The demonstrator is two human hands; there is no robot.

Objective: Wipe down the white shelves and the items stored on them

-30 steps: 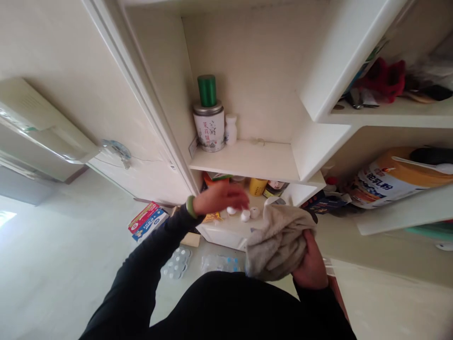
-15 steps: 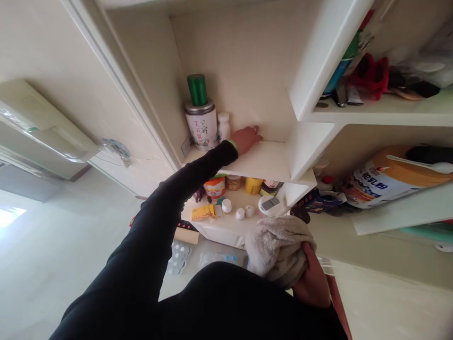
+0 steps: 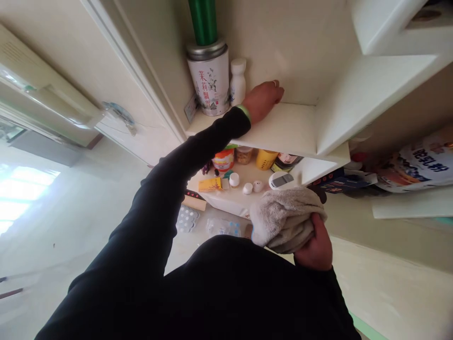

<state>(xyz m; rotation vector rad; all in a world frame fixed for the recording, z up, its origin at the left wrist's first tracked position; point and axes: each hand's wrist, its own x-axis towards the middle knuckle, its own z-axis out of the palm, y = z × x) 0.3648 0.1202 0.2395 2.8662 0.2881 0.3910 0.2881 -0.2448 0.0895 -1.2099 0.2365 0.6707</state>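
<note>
My left hand (image 3: 262,99) reaches onto the upper white shelf (image 3: 283,130), its fingers curled over something small that I cannot make out. Just to its left stand a small white bottle (image 3: 238,81) and a white tea tin (image 3: 209,78) with a green tube (image 3: 202,21) on top. My right hand (image 3: 314,245) is low near my chest, closed around a bunched grey-beige cloth (image 3: 285,217). A green band (image 3: 243,111) sits at my left wrist.
The lower shelf (image 3: 230,200) carries jars, a yellow container (image 3: 265,159), small white caps (image 3: 247,188), a yellow packet (image 3: 209,184) and a white device (image 3: 281,180). Blister packs (image 3: 187,218) lie on the floor below. A large milk-powder bag (image 3: 417,163) lies in the right compartment. An open cabinet door (image 3: 46,104) hangs left.
My left hand rose from the lower shelf's white caps to the upper shelf and stayed there. The view moved closer and upward. My right hand kept hold of the cloth.
</note>
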